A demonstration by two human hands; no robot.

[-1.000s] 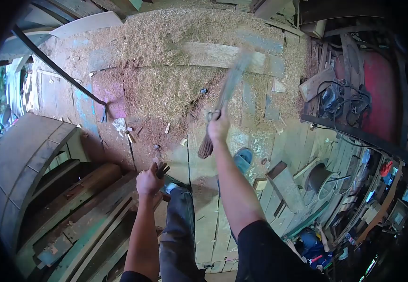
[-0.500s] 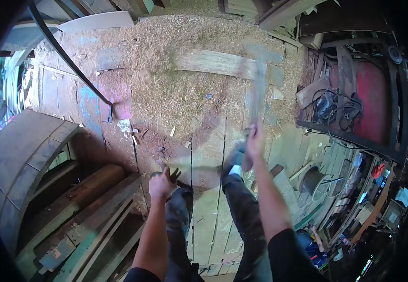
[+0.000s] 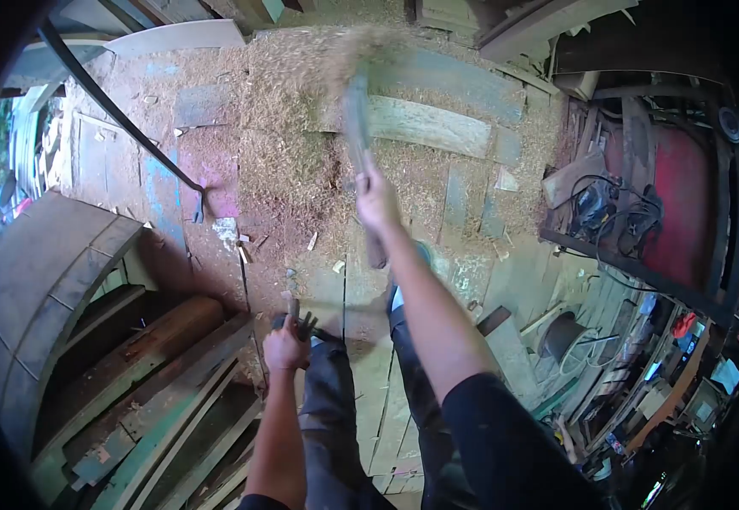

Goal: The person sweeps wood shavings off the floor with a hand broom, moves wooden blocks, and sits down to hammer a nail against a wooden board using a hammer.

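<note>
My right hand [image 3: 378, 202] is closed round the handle of a long, flat tool [image 3: 356, 119], blurred by motion, whose far end lies in the sawdust and shavings [image 3: 289, 157]. A curved pale board [image 3: 429, 126] lies to the right of the tool. Low at centre left, my left hand [image 3: 286, 347] is wrapped round a dark pronged tool [image 3: 305, 323], and its exact kind is unclear. Both of my shoes stand on the plank floor [image 3: 365, 374] just beyond my hands.
Stacked timber [image 3: 165, 340] and a curved panel [image 3: 46, 289] stand at the left. A thin dark curved bar [image 3: 119, 115] reaches in from the upper left. At the right are a metal frame with cables [image 3: 612, 200] and a spool [image 3: 563, 333].
My right hand and its tool have swept left and forward, pushing shavings toward the upper middle. More floor shows at the upper right. My left hand has moved slightly.
</note>
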